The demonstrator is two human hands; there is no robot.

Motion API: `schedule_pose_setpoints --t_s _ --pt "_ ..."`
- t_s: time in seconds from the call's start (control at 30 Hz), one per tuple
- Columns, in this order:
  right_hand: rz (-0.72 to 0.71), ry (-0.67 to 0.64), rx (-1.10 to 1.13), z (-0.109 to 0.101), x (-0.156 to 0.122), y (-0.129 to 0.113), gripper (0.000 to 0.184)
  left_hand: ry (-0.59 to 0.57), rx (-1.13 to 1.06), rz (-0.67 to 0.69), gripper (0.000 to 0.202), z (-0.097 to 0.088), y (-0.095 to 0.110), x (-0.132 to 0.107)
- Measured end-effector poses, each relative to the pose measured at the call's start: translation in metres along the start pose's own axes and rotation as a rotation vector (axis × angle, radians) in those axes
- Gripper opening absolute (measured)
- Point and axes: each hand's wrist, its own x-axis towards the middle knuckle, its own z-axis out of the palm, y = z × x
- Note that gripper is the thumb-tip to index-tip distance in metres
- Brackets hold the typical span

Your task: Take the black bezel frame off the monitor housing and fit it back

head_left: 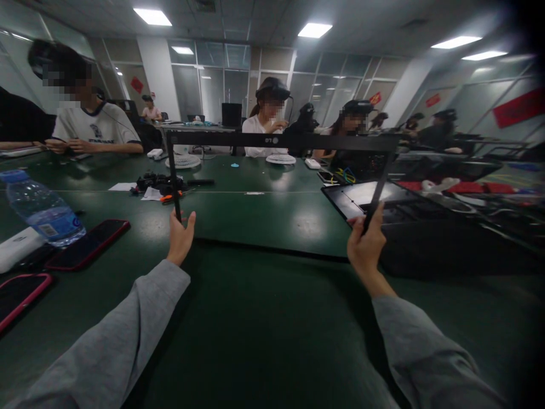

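Observation:
A thin black screen bezel [323, 142], an open rectangular frame with a small logo on its far bar, is held up over the green table [264, 318]. My left hand [181, 236] grips its left side bar, the thumb showing on the inner side. Its right side bar is in the closed fingers of my right hand [368, 241]. The near bar spans low between both hands, and the table shows through the opening. Just beyond my right hand lies a dark flat panel [349, 196] with a shiny surface.
At the left are a water bottle [46, 210], a red-edged phone [89, 244], another phone [21, 295] and a white object [19, 250]. Black gear [157, 184] and white fans [281, 159] lie farther off. Several people sit around the tables. Cables and parts [464, 187] fill the right.

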Motion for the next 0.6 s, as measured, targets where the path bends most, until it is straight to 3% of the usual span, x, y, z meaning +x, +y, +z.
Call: schedule_pose_setpoints --t_s 0.17,0.43,0.6 --pt "0.113 -0.055 -0.017 0.013 0.001 0.019 0.07 -0.061 -0.063 0.012 0.049 -0.003 0.009 -0.005" --pt "0.204 -0.372 -0.135 0.031 0.0 0.059 0.064 -0.128 0.086 -0.014 0.036 -0.002 0.002 -0.002" --pt "0.26 -0.476 0.162 0.039 0.003 0.092 0.059 -0.181 0.117 -0.046 0.039 -0.002 -0.005 0.0"
